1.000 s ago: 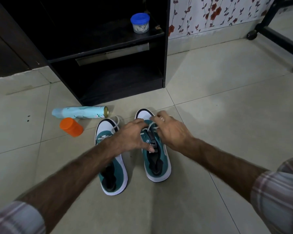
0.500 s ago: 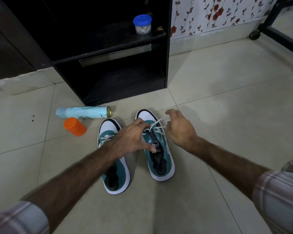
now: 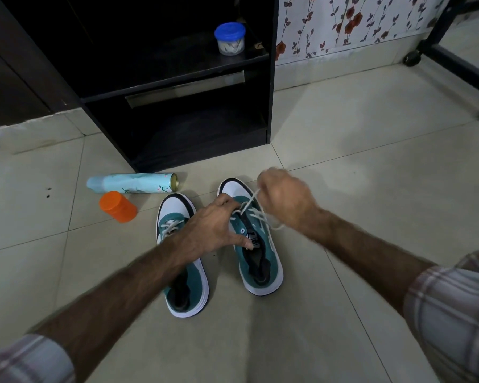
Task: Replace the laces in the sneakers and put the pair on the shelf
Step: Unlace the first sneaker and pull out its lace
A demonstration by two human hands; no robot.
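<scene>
Midway through lacing: right hand (image 3: 284, 199) pinching the white lace (image 3: 253, 214) taut toward 1 o'clock, left hand (image 3: 210, 230) spread flat on the right sneaker (image 3: 256, 261), left sneaker (image 3: 181, 275) at 9 o'clock, upper eyelets and shelf (image 3: 177, 76) pending.

Two bare forearms, both dusted with dark hair, enter from 7 and 4 o'clock. Each wears a plaid shirt sleeve in pale grey-white crossed by muted reddish-brown bands, pushed up toward the elbow: the left sleeve (image 3: 25, 360) and the right sleeve (image 3: 454, 308). No rings or watch show.
</scene>
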